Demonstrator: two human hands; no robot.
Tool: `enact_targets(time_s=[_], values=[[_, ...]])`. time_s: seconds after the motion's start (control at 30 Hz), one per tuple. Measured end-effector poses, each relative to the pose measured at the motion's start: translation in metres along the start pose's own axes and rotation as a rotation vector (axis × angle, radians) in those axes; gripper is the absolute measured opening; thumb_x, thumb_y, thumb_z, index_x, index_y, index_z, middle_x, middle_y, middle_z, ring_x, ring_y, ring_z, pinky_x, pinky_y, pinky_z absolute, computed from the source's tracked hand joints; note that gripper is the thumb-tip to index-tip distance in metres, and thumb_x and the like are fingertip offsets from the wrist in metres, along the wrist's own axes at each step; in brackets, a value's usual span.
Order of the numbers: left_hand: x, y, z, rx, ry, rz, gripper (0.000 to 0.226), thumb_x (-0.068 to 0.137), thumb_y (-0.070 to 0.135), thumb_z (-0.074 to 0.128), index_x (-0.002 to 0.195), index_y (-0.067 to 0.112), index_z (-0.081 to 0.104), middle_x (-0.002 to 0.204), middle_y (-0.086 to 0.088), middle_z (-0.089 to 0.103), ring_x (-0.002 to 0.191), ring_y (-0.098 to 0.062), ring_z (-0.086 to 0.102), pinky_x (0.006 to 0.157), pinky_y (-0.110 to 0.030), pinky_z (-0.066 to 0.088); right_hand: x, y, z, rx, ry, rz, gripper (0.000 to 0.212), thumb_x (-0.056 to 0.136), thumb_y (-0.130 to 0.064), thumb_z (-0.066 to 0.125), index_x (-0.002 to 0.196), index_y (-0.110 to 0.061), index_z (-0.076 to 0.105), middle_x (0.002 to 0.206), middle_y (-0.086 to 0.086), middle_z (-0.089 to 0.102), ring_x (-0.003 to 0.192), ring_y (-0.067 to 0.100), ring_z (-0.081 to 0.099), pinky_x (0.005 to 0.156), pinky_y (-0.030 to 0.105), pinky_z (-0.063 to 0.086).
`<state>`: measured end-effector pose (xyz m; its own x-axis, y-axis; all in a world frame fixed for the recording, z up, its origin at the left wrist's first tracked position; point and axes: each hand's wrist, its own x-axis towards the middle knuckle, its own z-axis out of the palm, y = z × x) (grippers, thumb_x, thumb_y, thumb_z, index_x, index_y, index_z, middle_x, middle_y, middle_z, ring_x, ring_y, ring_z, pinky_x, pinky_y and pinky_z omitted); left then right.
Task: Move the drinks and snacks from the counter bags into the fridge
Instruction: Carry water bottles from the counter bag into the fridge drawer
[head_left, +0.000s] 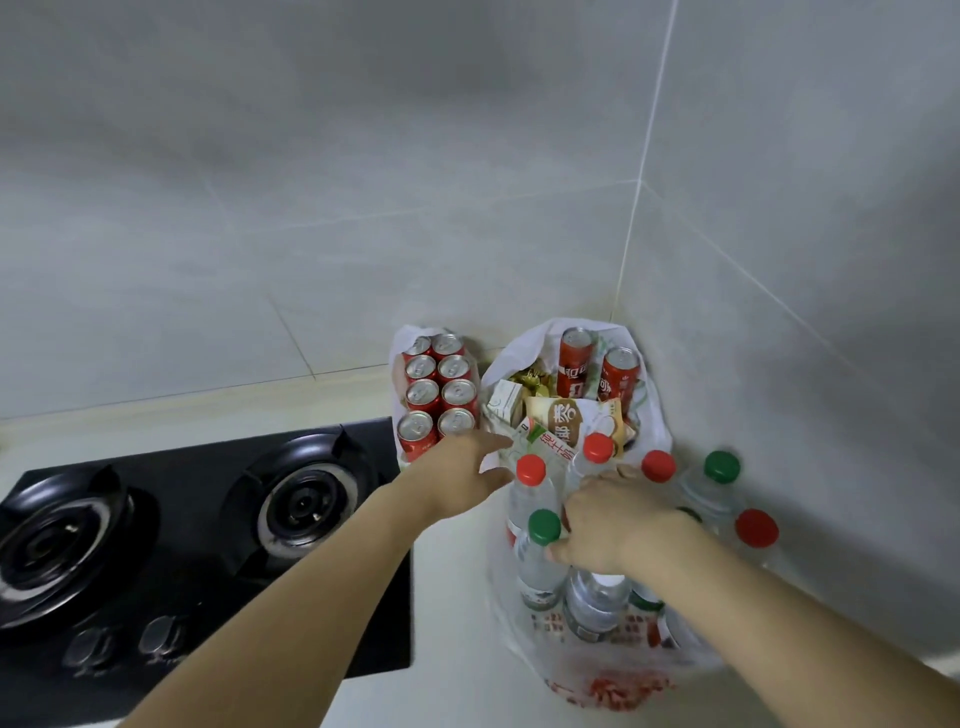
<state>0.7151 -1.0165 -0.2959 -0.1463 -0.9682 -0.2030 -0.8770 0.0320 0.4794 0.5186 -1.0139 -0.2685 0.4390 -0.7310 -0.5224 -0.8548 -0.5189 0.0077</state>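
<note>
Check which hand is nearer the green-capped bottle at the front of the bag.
Right. The right hand touches the green-capped bottle from its right; the left hand is up-left, apart, at the snack bag.
</note>
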Motion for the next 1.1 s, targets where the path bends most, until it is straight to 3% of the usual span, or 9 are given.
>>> enact_targets(time_s=[0.2,0.33,0.37,0.43,0.5,0.57,0.7,0.83,1.1], values=[[0.009,0.007,0.009,-0.022,0.013,0.103,0.046,0.094,0.032,0.066,0.138,0.021,0.058,0.14,0.005,0.059,0.125,-0.013,0.054,0.106,-0.026,0.041,0.01,0.009,-0.001,0.105,-0.042,-0.032,0.046,0.085,-0.064,0.054,0.098,-0.02,0.059,0.092,0.0,0.057,0.089,0.021,0.054,0.082,0.035,0.041],[0.011,0.007,0.015,-0.123,-0.036,0.082,0.043,0.095,0.025,0.067,0.137,0.02,0.059,0.133,0.003,0.063,0.121,-0.013,0.058,0.107,-0.037,0.044,0.011,0.008,0.005,0.093,0.007,-0.025,0.053,0.085,-0.065,0.051,0.068,-0.016,0.042,0.074,-0.002,0.042,0.085,0.023,0.045,0.081,0.038,0.036],[0.011,0.006,0.017,-0.149,-0.043,0.078,0.042,0.095,0.023,0.066,0.136,0.02,0.059,0.131,0.003,0.064,0.119,-0.013,0.059,0.106,-0.039,0.046,0.011,0.006,0.007,0.101,0.008,-0.024,0.054,0.086,-0.066,0.049,0.073,-0.014,0.045,0.08,-0.001,0.047,0.093,0.026,0.047,0.09,0.042,0.036],[0.011,0.005,0.019,-0.19,-0.043,0.076,0.041,0.096,0.019,0.065,0.136,0.02,0.058,0.131,0.005,0.064,0.118,-0.013,0.059,0.105,-0.04,0.046,0.012,0.002,0.01,0.112,0.0,-0.023,0.053,0.087,-0.068,0.044,0.099,-0.018,0.057,0.109,0.006,0.058,0.117,0.032,0.045,0.108,0.049,0.026],[0.011,0.004,0.022,-0.225,-0.037,0.073,0.04,0.097,0.016,0.064,0.136,0.019,0.058,0.132,0.004,0.063,0.119,-0.013,0.059,0.106,-0.04,0.046,0.012,-0.001,0.014,0.109,0.027,-0.015,0.06,0.088,-0.069,0.04,0.117,-0.021,0.06,0.129,0.008,0.057,0.129,0.034,0.038,0.115,0.053,0.015],[0.011,0.005,0.024,-0.261,-0.022,0.064,0.039,0.096,0.014,0.065,0.135,0.016,0.058,0.13,0.003,0.063,0.119,-0.014,0.059,0.106,-0.04,0.045,0.014,-0.002,0.019,0.098,0.067,-0.014,0.063,0.088,-0.07,0.038,0.12,-0.02,0.06,0.134,0.008,0.055,0.133,0.034,0.035,0.117,0.055,0.009],[0.014,0.006,0.028,-0.3,-0.012,0.05,0.037,0.096,0.014,0.065,0.132,0.016,0.06,0.127,0.003,0.065,0.117,-0.015,0.059,0.105,-0.04,0.045,0.018,-0.003,0.025,0.093,0.106,-0.016,0.063,0.086,-0.072,0.037,0.114,-0.021,0.061,0.134,0.008,0.055,0.135,0.034,0.032,0.117,0.057,0.003],[0.017,0.007,0.028,-0.311,-0.021,0.047,0.035,0.096,0.016,0.065,0.131,0.017,0.061,0.127,0.005,0.065,0.117,-0.014,0.059,0.106,-0.04,0.045,0.022,-0.004,0.029,0.084,0.163,-0.032,0.052,0.085,-0.074,0.035,0.089,-0.025,0.05,0.122,0.007,0.061,0.13,0.032,0.037,0.116,0.057,0.002],[0.016,0.004,0.031,-0.34,0.007,0.026,0.035,0.098,0.019,0.063,0.132,0.015,0.057,0.128,0.001,0.064,0.119,-0.018,0.058,0.105,-0.043,0.046,0.027,-0.004,0.035,0.077,0.244,-0.016,0.051,0.083,-0.07,0.037,0.086,-0.022,0.056,0.11,0.003,0.065,0.126,0.029,0.04,0.117,0.054,0.004]])
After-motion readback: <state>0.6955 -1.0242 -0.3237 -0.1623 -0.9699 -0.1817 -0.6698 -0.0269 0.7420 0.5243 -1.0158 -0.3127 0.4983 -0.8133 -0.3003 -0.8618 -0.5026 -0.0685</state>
